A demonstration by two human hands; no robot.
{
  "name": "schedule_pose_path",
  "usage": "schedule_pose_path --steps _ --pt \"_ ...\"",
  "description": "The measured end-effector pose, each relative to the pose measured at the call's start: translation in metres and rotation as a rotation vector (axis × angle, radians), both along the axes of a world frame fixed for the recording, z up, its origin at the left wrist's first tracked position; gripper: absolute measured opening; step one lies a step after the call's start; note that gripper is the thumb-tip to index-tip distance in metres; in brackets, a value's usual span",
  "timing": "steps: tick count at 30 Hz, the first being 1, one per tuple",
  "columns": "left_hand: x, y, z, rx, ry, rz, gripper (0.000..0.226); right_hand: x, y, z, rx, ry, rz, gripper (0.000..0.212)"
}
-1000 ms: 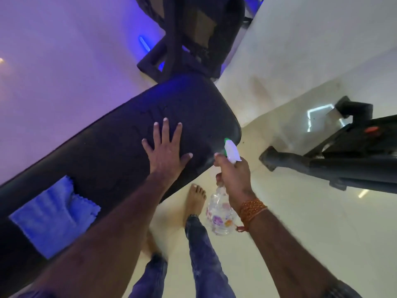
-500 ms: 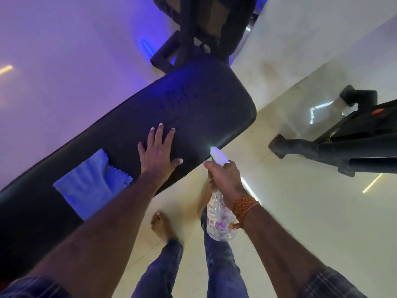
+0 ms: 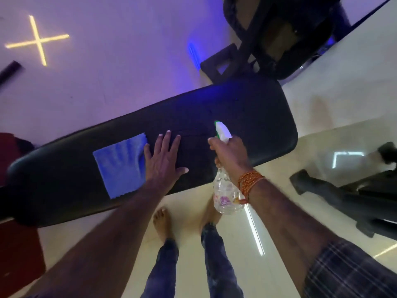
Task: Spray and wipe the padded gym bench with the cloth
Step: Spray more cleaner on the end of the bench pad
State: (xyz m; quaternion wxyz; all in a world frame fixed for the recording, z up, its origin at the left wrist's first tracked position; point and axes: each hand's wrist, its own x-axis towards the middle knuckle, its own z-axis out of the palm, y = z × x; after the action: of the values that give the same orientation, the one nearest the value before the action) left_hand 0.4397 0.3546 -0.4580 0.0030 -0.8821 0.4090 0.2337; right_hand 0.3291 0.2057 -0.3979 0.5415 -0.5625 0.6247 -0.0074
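Note:
The black padded bench (image 3: 247, 108) runs diagonally from lower left to upper right across the view. A blue cloth (image 3: 120, 164) lies flat on its middle. My left hand (image 3: 164, 161) rests palm down on the pad with fingers spread, its edge touching the cloth's right side. My right hand (image 3: 232, 151) grips a clear spray bottle (image 3: 225, 194) with a white and green nozzle, held over the bench's near edge and pointing at the pad's right part.
Black machine legs (image 3: 335, 190) stand on the glossy floor at the right. Another dark frame (image 3: 279, 35) sits beyond the bench's far end. My bare feet (image 3: 161, 222) stand just under the bench's near edge. A red mat (image 3: 19, 250) lies at lower left.
My left hand has slid left along the pad until it touches the cloth. My right hand has brought the bottle up over the bench edge. The view has shifted left.

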Motion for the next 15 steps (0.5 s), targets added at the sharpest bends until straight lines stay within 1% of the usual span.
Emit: schedule_pose_path --steps 3,6,9,11,15 --pt "-0.004 0.005 -0.001 -0.001 -0.012 0.057 0.112 0.009 0.015 -0.003 0.025 0.036 0.143 0.023" --pt "-0.007 0.010 -0.001 0.005 -0.021 0.104 0.113 0.001 0.029 -0.008 -0.005 0.083 0.228 0.026" --pt "-0.011 0.009 -0.002 0.004 -0.016 0.140 0.113 -0.023 0.042 -0.013 0.085 0.111 0.265 0.029" --pt "-0.013 0.007 -0.002 0.004 -0.011 0.157 0.112 -0.041 0.047 -0.017 0.089 0.122 0.294 0.031" --pt "-0.017 0.009 -0.002 -0.002 0.000 0.176 0.109 -0.060 0.046 -0.018 0.175 0.157 0.251 0.022"
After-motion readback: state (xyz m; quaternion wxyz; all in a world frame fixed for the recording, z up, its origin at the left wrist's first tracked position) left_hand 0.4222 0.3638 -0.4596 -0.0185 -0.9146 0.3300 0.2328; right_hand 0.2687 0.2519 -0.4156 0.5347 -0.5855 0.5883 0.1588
